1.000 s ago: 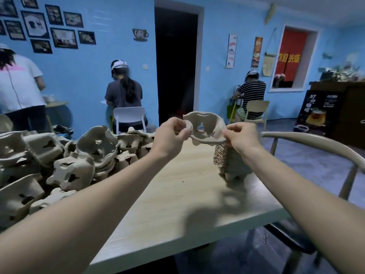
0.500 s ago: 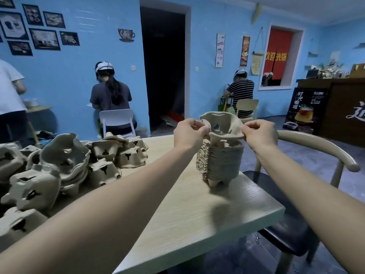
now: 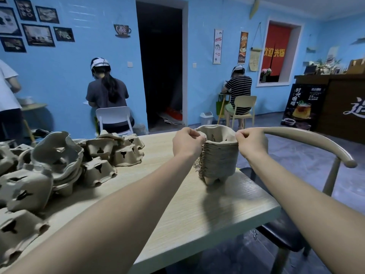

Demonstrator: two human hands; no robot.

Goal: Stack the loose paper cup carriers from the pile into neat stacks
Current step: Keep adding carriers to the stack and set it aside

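Carriers in pile (image 3: 59,165): many lie loose and jumbled across the table's left half, so most of the job looks undone.
Table (image 3: 177,204): bare wood between pile and stack gives room to move; its right edge is near the stack.
Stack (image 3: 218,161): tall, nested, by the right edge.
Top carrier (image 3: 217,135): seated on the stack.
Left hand (image 3: 187,144): pinches its left rim.
Right hand (image 3: 250,143): pinches its right rim.
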